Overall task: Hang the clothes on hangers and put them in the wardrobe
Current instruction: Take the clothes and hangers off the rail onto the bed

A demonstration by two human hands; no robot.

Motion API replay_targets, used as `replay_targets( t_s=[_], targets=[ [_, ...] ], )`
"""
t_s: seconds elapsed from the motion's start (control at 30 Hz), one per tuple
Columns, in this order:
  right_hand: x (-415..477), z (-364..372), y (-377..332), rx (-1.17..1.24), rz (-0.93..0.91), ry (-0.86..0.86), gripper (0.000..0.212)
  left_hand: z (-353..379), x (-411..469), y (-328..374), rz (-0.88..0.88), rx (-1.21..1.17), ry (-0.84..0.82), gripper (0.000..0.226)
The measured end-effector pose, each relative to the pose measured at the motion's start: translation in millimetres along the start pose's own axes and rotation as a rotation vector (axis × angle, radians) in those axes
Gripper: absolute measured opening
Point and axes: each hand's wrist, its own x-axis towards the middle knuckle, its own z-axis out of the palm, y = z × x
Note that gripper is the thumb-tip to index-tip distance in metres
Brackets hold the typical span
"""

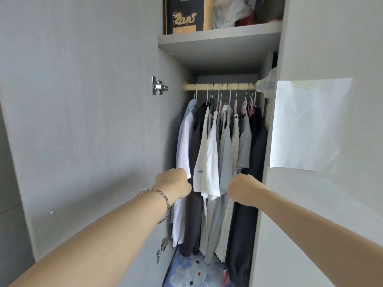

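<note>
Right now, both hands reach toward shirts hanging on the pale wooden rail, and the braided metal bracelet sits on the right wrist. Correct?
Not quite: the braided metal bracelet is on the left wrist, as the head view shows; the rest stands.

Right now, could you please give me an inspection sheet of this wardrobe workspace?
Surface: grey wardrobe shelf above a pale wooden rail crowded with hooks.
Job's things: white, pale grey and dark hanging shirts on pink and white plastic hangers.
Clutter: black box with a gold dragon and white plastic bag on the shelf; blue patterned cloth at the bottom.
Hands: left hand, with a braided bracelet at the wrist, and right hand reach into the shirts; fingers hidden, grip cannot be told.
Cables: nothing seen.
Surroundings: open grey door with metal hinge on the left; white paper sheet on the right grey panel.
</note>
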Motion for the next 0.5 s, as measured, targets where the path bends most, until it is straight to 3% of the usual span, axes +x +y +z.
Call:
replay_targets(
  t_s=[0.1,0.3,0.37,0.43,0.5],
  targets=[
    [42.6,-18.2,16.4,0.163,-0.011,0.11,0.016,-1.0,44.6,12.6,-0.008,-0.001,0.037,0.022],
    [127.2,-72.2,2.0,0.38,-0.168,0.31,0.022,-14.2,122.3,20.7,-0.048,0.001,0.103,0.016],
    [162.7,-84.8,-9.9,0.347,-0.192,0.341,0.02,-15.7,144.5,16.3,-0.064,0.039,0.121,0.022],
    [198.4,-95.0,-23.4,0.285,-0.18,0.36,0.031,-19.5,166.3,11.3,-0.075,0.044,0.145,0.027],
    [232.9,-101.4,-33.5,0.267,-0.137,0.383,0.036,-24.2,190.8,5.2,-0.065,0.034,0.192,0.021]
  ],
)
